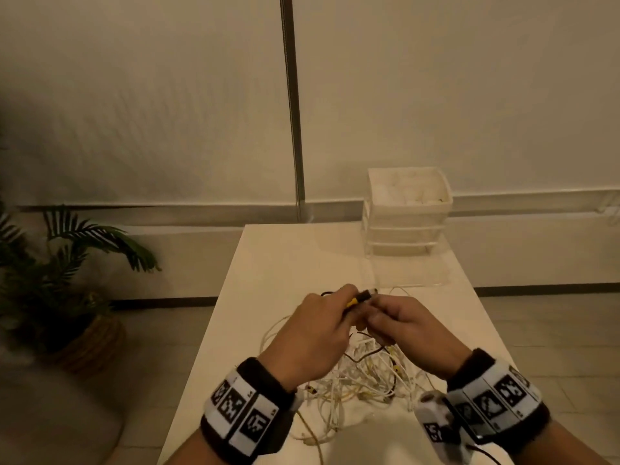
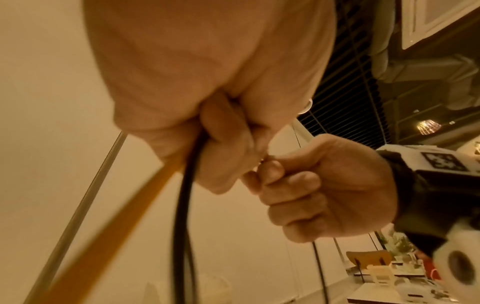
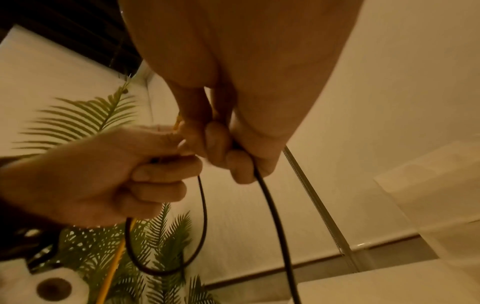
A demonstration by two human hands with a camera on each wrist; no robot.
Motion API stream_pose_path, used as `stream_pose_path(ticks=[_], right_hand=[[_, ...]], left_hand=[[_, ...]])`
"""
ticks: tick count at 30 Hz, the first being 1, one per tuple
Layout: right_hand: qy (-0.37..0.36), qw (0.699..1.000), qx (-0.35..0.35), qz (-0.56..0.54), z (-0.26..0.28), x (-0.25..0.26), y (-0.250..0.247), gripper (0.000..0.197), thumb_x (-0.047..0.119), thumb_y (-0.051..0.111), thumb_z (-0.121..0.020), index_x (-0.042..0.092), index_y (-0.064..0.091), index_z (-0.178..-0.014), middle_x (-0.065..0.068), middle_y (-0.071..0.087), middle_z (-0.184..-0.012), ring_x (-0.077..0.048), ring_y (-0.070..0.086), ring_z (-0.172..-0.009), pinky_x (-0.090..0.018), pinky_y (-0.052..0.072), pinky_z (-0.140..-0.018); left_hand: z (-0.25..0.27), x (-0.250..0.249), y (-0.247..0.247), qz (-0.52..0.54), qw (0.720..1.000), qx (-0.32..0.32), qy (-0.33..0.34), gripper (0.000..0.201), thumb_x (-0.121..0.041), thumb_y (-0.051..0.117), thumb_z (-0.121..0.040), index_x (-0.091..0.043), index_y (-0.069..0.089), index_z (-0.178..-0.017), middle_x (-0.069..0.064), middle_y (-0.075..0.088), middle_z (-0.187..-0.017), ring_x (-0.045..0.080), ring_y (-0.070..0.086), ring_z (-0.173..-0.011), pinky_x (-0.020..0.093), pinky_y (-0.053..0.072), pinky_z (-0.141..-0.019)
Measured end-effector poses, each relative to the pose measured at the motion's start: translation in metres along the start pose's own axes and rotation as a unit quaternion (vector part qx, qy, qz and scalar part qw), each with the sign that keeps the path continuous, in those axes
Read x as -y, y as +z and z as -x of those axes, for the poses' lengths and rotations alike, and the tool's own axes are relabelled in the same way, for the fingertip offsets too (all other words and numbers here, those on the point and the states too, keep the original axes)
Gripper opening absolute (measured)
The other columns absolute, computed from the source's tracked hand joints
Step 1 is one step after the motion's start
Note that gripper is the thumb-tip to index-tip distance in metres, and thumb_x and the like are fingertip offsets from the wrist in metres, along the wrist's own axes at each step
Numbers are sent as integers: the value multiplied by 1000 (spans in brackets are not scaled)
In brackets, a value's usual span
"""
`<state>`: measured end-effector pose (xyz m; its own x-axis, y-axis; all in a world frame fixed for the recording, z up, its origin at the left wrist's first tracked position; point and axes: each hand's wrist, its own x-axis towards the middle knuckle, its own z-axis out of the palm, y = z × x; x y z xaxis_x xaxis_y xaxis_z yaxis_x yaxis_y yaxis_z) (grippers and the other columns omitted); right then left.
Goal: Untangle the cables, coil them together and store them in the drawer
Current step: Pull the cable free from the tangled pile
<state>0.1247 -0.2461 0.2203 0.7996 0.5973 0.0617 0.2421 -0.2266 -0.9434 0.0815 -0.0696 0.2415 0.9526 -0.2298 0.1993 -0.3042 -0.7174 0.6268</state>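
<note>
1. Hands first: left hand (image 1: 312, 333) and right hand (image 1: 406, 327) raised side by side above the desk (image 1: 268, 263), knuckles close to touching, both clenched.
2. Left hand: curled round the black cable (image 3: 270, 205) with the yellow cable (image 2: 103, 226) alongside it, both strands dropping out of the fist toward the desk.
3. Right hand: wrapped on the same black cable, with a short loop sagging between the 2 fists in the right wrist view.
4. Long axis at the grip: dark plug end (image 1: 364, 294) poking out between the hands, pointing away from the body and a little right; below the fists, near vertical.
5. Tangle of white cables (image 1: 362, 377): flat on the desk, directly under the hands and back toward the wrists, touched by neither hand. Dark and yellow strands trailing down into it.
6. Drawer unit (image 1: 406, 213): at the far right of the desk, well apart from the hands, nearer the right one. Seemingly a clear drawer (image 1: 409, 273) pulled out toward the hands, though hard to tell.
7. Judged stage: untangling only, no coil formed, nothing stored.
8. Likely next: parting black from yellow by drawing the fists sideways, away from each other, across the hanging strands.
9. Risk: lifting or tightening the white tangle below if pulled too hard.
</note>
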Motion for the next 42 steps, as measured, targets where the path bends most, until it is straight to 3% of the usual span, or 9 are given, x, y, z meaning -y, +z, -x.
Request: stream_pose_path(ticks=[9, 15, 17, 21, 24, 28, 31, 35, 42], right_hand=[[54, 995, -36, 81, -15, -60, 27, 28, 12, 43, -100, 17, 62, -81, 4, 68, -82, -5, 61, -80, -28, 45, -79], [56, 985, -153, -52, -35, -47, 17, 31, 15, 36, -103, 4, 56, -82, -20, 64, -75, -35, 63, -77, -45, 55, -83], [28, 984, -166, -62, -34, -28, 9, 31, 17, 35, -103, 9, 57, -82, -9, 57, -62, -32, 58, -66, -48, 52, -75], [-24, 985, -156, -65, -30, 8, -1, 34, 14, 37, -103, 17, 58, -76, 7, 39, -55, -15, 37, -51, -37, 33, -56], [-35, 991, -90, -97, -19, 29, 2, 25, 2, 36, -101, -2, 49, -80, 1, 38, -59, -19, 29, -54, -37, 25, -54], [-54, 988, -72, -124, -4, 46, -2, 32, 10, 36, -102, 13, 59, -79, -4, 38, -58, -15, 31, -52, -24, 27, -51], [-77, 991, -59, -93, 1, 48, -3, 29, 12, 37, -103, 11, 65, -109, -9, 48, -62, -21, 38, -56, -20, 36, -52], [-89, 992, -52, -72, -1, 29, 6, 29, 21, 40, -97, 18, 65, -111, 0, 63, -72, -20, 51, -66, -35, 44, -67], [-51, 997, -50, 32, -8, -22, 26, 24, 14, 39, -101, 20, 59, -91, 2, 63, -81, -9, 59, -76, -28, 49, -76]], left_hand=[[-25, -22, -58, 34, 943, -332, -16, 22, -16, 45, -102, -19, 52, -81, -13, 43, -59, 0, 43, -49, 13, 32, -44], [-8, -31, -42, 49, 928, -368, 31, 41, -10, 45, -101, -14, 45, -142, -20, 43, -63, 1, 46, -50, 9, 33, -48], [4, -29, -37, 56, 924, -368, 92, 51, -4, 45, -98, -13, 36, -148, -18, 37, -58, 3, 37, -45, 10, 30, -48], [0, -23, -20, 24, 984, -138, 107, 65, 1, 47, -97, -35, 33, -150, -13, 43, -57, 8, 40, -50, 16, 34, -49], [-9, -15, -14, 13, 995, -66, 74, 59, -7, 47, -100, -40, 36, -147, -8, 52, -62, 8, 42, -49, 22, 32, -49], [-14, -15, -20, -18, 993, -95, 73, 32, -7, 51, -97, -28, 53, -122, 1, 69, -79, 10, 56, -58, 31, 47, -55], [-15, -16, -26, -26, 991, -124, 49, 7, -12, 50, -98, -18, 47, -98, 6, 64, -70, 20, 52, -56, 44, 43, -51], [-16, -22, -37, -19, 976, -210, 45, 11, -20, 46, -100, -12, 48, -94, 0, 53, -62, 19, 47, -56, 31, 32, -44], [-17, -20, -74, 12, 928, -373, 9, 7, -17, 44, -101, -17, 50, -97, -11, 46, -64, 1, 48, -54, 17, 39, -46]])
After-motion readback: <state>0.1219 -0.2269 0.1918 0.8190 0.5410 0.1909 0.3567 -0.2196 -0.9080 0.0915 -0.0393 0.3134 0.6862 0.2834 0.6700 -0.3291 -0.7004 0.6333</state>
